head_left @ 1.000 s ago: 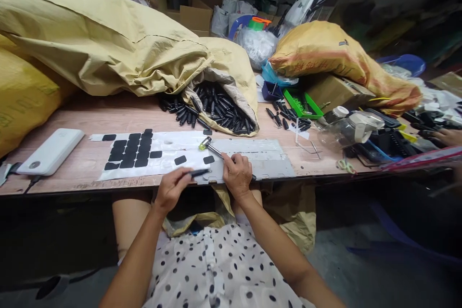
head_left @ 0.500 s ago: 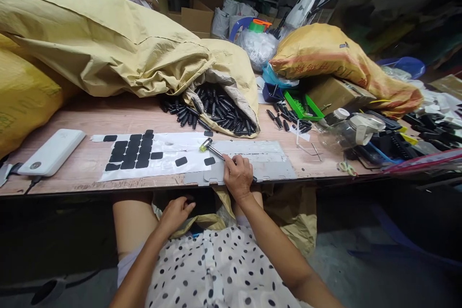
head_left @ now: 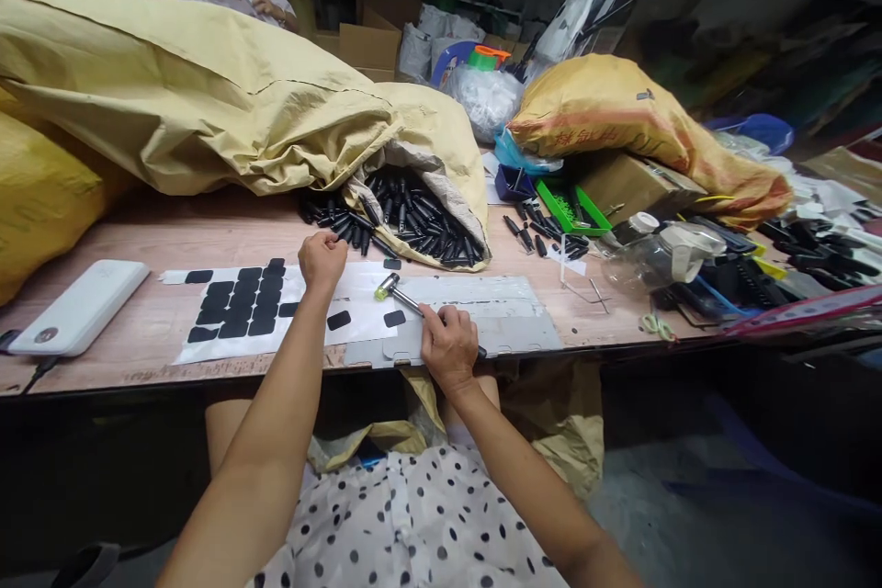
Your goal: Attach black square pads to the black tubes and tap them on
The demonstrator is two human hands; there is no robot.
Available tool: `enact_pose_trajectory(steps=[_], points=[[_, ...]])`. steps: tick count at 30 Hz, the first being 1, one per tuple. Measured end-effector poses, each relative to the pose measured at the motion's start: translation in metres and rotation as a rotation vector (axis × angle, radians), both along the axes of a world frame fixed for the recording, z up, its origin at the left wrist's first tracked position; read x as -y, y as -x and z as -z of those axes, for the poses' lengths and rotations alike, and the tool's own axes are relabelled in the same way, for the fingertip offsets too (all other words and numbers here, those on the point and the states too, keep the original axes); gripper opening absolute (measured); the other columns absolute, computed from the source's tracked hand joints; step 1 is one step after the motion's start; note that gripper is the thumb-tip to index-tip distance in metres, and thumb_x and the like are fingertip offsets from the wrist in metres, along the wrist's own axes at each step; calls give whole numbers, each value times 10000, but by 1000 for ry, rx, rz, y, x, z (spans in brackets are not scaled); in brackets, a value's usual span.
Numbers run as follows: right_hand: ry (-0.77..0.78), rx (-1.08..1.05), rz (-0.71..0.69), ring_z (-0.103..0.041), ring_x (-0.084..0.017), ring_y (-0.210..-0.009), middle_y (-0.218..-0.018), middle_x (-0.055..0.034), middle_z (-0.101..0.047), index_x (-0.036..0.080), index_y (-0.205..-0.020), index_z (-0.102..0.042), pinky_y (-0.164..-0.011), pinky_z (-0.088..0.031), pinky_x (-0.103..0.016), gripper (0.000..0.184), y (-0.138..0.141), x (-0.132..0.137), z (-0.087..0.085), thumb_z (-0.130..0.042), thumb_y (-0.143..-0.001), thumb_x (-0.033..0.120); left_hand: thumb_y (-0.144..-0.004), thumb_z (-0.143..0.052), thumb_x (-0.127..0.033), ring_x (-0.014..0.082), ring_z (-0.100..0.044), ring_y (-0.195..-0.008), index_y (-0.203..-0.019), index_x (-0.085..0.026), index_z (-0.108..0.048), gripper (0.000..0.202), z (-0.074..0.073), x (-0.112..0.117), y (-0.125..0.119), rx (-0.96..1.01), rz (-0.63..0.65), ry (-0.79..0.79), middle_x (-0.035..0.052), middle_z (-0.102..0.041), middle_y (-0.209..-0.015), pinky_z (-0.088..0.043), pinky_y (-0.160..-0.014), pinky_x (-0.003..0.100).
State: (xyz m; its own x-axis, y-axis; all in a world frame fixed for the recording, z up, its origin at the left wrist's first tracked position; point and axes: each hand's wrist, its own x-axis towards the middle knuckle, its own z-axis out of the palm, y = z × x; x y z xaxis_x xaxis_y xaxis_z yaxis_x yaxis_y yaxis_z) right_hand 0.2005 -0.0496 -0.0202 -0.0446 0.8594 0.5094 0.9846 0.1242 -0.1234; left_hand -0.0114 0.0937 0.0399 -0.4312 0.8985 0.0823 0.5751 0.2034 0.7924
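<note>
A small hammer (head_left: 408, 300) with a metal shaft and a yellowish, see-through face on its head is in my right hand (head_left: 449, 347). The fingers wrap round its handle, low over the grey board (head_left: 496, 310) at the table's front. My left hand (head_left: 322, 263) is at the near edge of a pile of black tapered parts (head_left: 427, 220) spilling from a sack's mouth. Its fingers are curled closed; what they hold, if anything, is hidden. Below that hand lies a white sheet (head_left: 365, 294) bearing rows of black rounded pads (head_left: 241, 301), some loose.
A large cream sack (head_left: 227, 101) covers the back left. A white power bank (head_left: 83, 308) with a cable lies at left. On the right are a green tray (head_left: 573, 207), a clear jug (head_left: 640, 266), small scissors (head_left: 658, 327) and an orange-yellow sack (head_left: 599, 101).
My left hand has risen from my lap, below the table edge, to the black parts at the sack's mouth. My right hand keeps the hammer in nearly the same place.
</note>
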Motion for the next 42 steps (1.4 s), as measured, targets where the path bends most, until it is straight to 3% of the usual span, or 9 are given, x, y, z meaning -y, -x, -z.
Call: enact_pose_trajectory(steps=[5,11,15,18,20,24,30,35,42], points=[[-41,9,-3,-418,-230,-863,-925,-69,-575,305,-1189,-743,-736,-304,-342,351,2,0,-1,-578,-902,188,-731,-672,-247,359,-658,-1052,-841,-197,-706,126,11,-26,-4,-142,0,118,146,-707,-1057,-523,-937,505],[0,-7,16,-422,-234,-878,-938,-75,-569,306,-1191,-739,-739,-310,-345,338,4,-2,-1,-580,-911,203,-732,-712,-336,314,-654,-946,-845,-232,-717,154,9,-1,13,-150,-6,2,89,-703,-954,-541,-841,446],[10,-19,16,-429,-232,-881,-958,-77,-571,301,-1198,-734,-739,-313,-340,319,4,-3,-1,-570,-935,224,-760,-696,-415,227,-629,-800,-925,-232,-762,255,5,48,26,-121,279,-47,40,-710,-887,-524,-753,347],[42,-39,14,-437,-227,-890,-996,-77,-574,300,-1206,-726,-743,-321,-332,292,3,-4,-2,-576,-957,265,-762,-690,-430,210,-616,-778,-925,-239,-777,266,14,79,26,-105,581,-32,25,-713,-852,-510,-736,328],[59,-43,21,-442,-224,-893,-1002,-75,-576,303,-1204,-723,-738,-320,-327,277,2,-5,-4,-584,-965,279,-772,-682,-409,221,-622,-823,-902,-244,-780,232,22,90,23,-135,667,-45,28,-713,-845,-508,-774,338],[89,-34,35,-460,-219,-884,-982,-69,-588,301,-1168,-729,-718,-318,-322,239,2,-10,-7,-597,-971,274,-807,-665,-393,234,-614,-858,-932,-252,-784,223,34,91,19,-231,663,-109,38,-707,-849,-491,-833,364],[93,-126,0,-519,-207,-859,-916,-63,-609,246,-1089,-738,-720,-381,-299,216,-4,-8,-18,-546,-993,263,-821,-672,-408,237,-603,-852,-957,-265,-784,227,38,87,18,-279,654,-99,40,-706,-865,-480,-814,362],[90,-309,-133,-615,-178,-899,-1000,-59,-651,238,-1156,-712,-761,-477,-258,310,-3,17,-29,-428,-1037,266,-811,-676,-417,235,-603,-876,-956,-278,-794,232,40,87,17,-220,623,-70,30,-715,-878,-490,-804,353],[181,-334,-260,-658,-140,-834,-923,-21,-675,271,-1293,-694,-742,-511,-208,359,11,33,-32,-466,-1022,214,-779,-716,-393,223,-603,-858,-872,-294,-799,159,40,86,15,-189,586,-37,17,-692,-828,-484,-781,331]])
